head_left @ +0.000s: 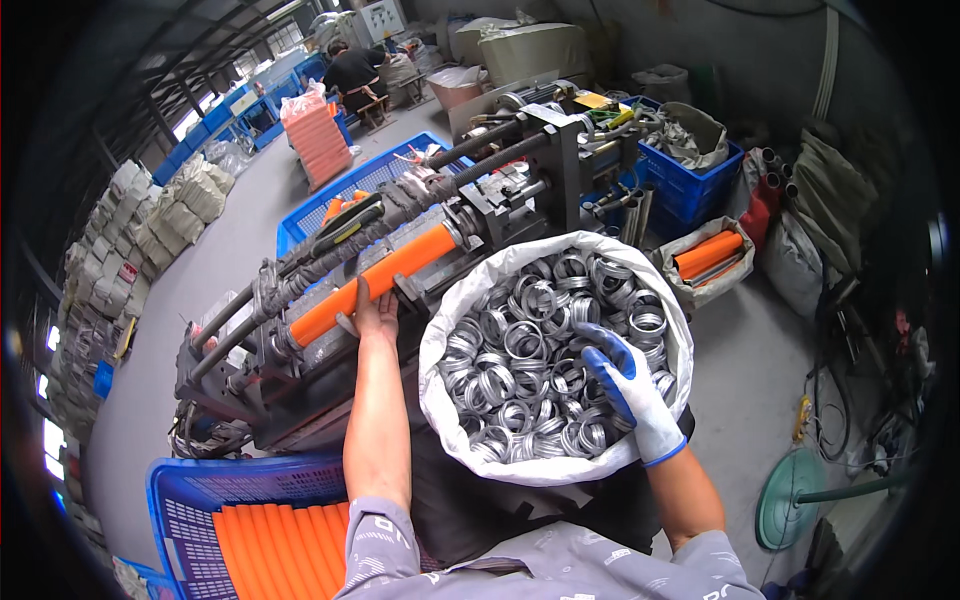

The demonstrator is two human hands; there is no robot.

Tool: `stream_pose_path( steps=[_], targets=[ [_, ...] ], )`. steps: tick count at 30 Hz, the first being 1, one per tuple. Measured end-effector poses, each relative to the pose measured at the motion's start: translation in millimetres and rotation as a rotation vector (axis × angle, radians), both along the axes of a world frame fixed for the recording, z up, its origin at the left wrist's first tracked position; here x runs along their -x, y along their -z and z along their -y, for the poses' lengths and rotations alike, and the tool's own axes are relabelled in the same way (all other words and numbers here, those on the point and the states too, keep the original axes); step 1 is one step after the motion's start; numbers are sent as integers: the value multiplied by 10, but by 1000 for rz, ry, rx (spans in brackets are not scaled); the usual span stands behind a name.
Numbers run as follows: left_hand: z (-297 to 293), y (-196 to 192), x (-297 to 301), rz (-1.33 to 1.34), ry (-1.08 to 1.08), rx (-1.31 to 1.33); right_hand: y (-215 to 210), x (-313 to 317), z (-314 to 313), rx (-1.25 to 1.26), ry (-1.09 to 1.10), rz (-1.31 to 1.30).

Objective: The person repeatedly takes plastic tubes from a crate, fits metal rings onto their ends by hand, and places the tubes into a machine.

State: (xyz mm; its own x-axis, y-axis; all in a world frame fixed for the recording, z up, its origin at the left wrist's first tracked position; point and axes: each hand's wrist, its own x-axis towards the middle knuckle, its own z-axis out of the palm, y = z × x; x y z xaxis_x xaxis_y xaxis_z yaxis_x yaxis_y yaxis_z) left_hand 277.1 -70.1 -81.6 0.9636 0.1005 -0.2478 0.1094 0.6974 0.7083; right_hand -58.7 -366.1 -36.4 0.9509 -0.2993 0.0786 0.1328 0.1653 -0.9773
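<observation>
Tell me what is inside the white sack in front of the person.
The white sack is filled with shiny metal rings, heaped loosely. The gloved right hand reaches into them, fingers among the rings. What lies beneath the top layer or under the glove is covered.

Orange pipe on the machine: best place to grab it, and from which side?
Grip the orange pipe on its bare mid-section, coming from the near side, where the left hand already rests. It lies tilted, its upper end running into the machine's clamp block and dark hoses crowding its far side. The round shaft probably suits fingers wrapped around it from the near side.
</observation>
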Motion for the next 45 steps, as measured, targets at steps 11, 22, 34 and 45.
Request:
stream_pose_path(
  steps=[11,22,34,45],
  targets=[
    [76,12,-92,-91,-10,-61,-111,-15,-59,47,6,-18],
    [-8,-71,-22,-156,-1,-258,-67,-18,-54,126,18,12],
    [-327,244,1314,69,-50,-503,-114,-27,-42,178,6,-87],
    [-1036,800,2791,563,34,-1823,157,-4,99,157,33,64]
  ],
)
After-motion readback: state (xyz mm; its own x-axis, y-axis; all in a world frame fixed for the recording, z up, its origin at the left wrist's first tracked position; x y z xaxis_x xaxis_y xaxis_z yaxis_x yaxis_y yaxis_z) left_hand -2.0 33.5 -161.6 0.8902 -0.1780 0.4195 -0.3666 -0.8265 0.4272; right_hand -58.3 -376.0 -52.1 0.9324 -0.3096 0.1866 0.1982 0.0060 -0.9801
